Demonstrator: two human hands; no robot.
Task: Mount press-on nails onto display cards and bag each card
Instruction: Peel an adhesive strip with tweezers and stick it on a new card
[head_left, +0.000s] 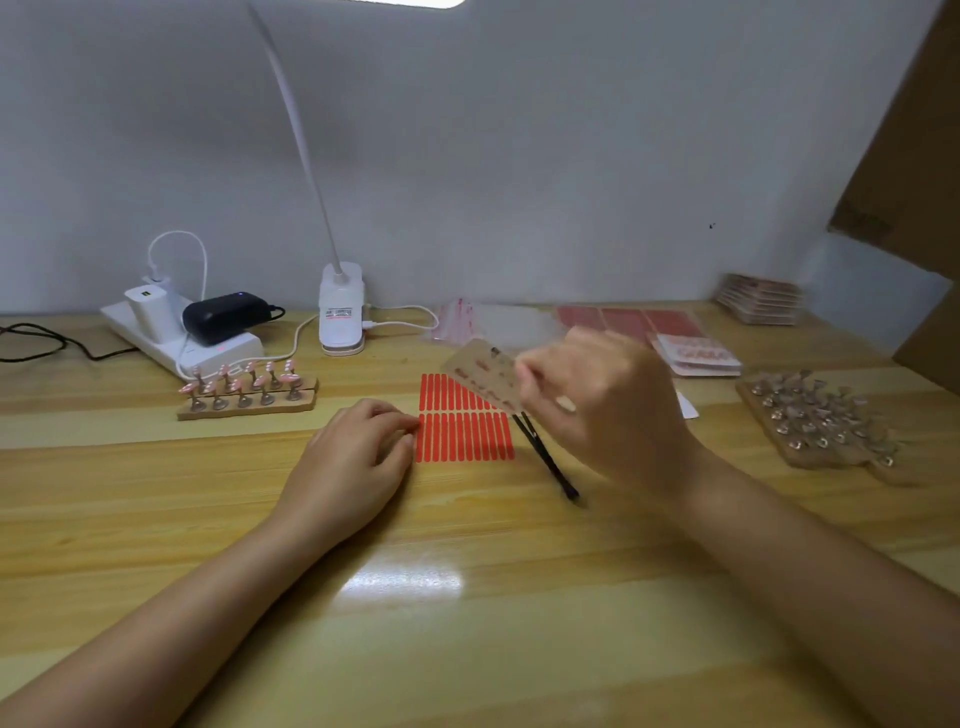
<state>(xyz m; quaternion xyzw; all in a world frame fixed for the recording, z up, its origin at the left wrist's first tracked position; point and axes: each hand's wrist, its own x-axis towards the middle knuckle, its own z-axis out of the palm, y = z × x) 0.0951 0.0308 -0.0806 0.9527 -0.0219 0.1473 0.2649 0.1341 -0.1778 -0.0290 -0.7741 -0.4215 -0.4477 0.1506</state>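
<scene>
The right hand is hovering above the wooden counter, fingers curled, pinching a display card with small nails on it, and the card is tilting up and away to the left, blurred. Black tweezers are poking out from under that hand, their tips pointing down toward the counter; whether the hand is gripping them too, I cannot tell. Just below the card, a sheet of red adhesive strips is lying flat in two rows. The left hand is resting on the counter, fingers curled, its fingertips touching the sheet's left edge.

Over on the left, a wooden stand is carrying pink nails on little posts, sitting just in front of a white power strip. A clip lamp is standing behind the strips. At the back, clear bags and red sheets are lying near a pile of finished cards. Far right, another stand is holding bare metal posts.
</scene>
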